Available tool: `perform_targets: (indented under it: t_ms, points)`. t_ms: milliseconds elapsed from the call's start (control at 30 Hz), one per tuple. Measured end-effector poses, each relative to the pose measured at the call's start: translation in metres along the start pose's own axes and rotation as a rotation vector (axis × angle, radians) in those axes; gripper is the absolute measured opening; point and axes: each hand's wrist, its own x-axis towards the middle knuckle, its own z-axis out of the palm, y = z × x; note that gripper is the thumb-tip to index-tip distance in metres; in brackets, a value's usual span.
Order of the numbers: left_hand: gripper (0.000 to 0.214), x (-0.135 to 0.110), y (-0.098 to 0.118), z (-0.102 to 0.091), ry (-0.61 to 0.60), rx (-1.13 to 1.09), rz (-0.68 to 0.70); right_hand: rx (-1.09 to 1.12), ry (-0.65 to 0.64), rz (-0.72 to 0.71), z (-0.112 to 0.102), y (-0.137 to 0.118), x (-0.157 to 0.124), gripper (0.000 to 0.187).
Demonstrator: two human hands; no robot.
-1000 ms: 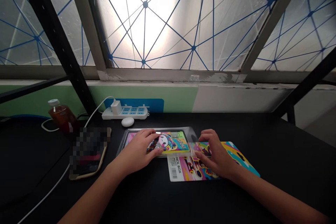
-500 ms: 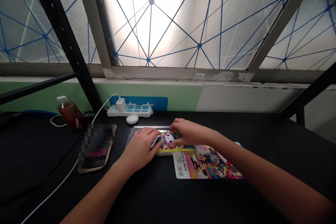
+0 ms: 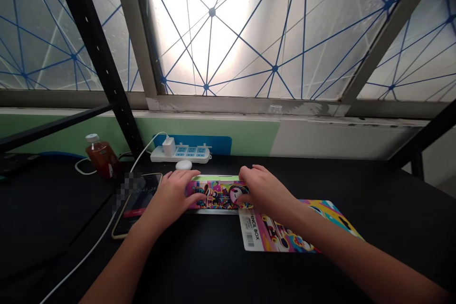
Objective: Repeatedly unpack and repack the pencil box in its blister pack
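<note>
A colourful cartoon-printed pencil box (image 3: 218, 193) is tipped up on its long edge on the black table, its printed face toward me. My left hand (image 3: 173, 194) grips its left end with fingers curled round it. My right hand (image 3: 261, 189) grips its right end the same way. Under the box lies a strip of clear plastic packaging (image 3: 217, 211). A printed cardboard insert (image 3: 285, 235) marked "PENCIL BOX" with a barcode lies flat just right of the box, partly under my right forearm.
A phone (image 3: 137, 203) lies left of my left hand, with a white cable (image 3: 81, 259) running past it. Behind are a white power strip (image 3: 181, 153) with a charger, a small white oval case (image 3: 184, 165) and a bottle of brown drink (image 3: 102, 156). A window wall closes the back.
The pencil box lay flat in its clear packaging; now both hands hold it tipped up on its edge. My right hand moved from the cardboard insert to the box's right end.
</note>
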Motion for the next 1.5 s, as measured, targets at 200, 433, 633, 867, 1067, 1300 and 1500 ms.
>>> perform_targets:
  t_ms: [200,433,633,867,1067,1300,1500]
  points:
    - [0.033,-0.026,0.032,-0.020,0.210,-0.001,0.191,-0.055,0.335,-0.158,-0.011,-0.006,-0.058,0.033]
    - [0.042,-0.109,0.061,0.000,0.187,-0.015,0.426,-0.233,0.434,-0.409,-0.009,-0.025,-0.154,0.040]
    - [0.054,-0.143,0.049,0.022,0.030,-0.122,0.184,-0.260,0.404,-0.424,-0.005,-0.043,-0.165,0.042]
    - [0.089,-0.148,0.037,0.013,-0.115,-0.335,-0.017,-0.160,0.343,-0.363,0.006,-0.029,-0.170,0.035]
    - [0.105,-0.146,0.035,0.017,-0.133,-0.412,-0.143,0.026,0.162,-0.149,0.012,0.002,-0.184,0.067]
    - [0.125,-0.141,0.043,0.021,-0.087,-0.275,-0.131,0.402,0.075,0.193,-0.008,0.012,-0.159,0.035]
    - [0.130,-0.142,0.049,0.022,-0.073,-0.194,-0.097,0.514,0.191,0.461,-0.010,0.013,-0.118,0.049]
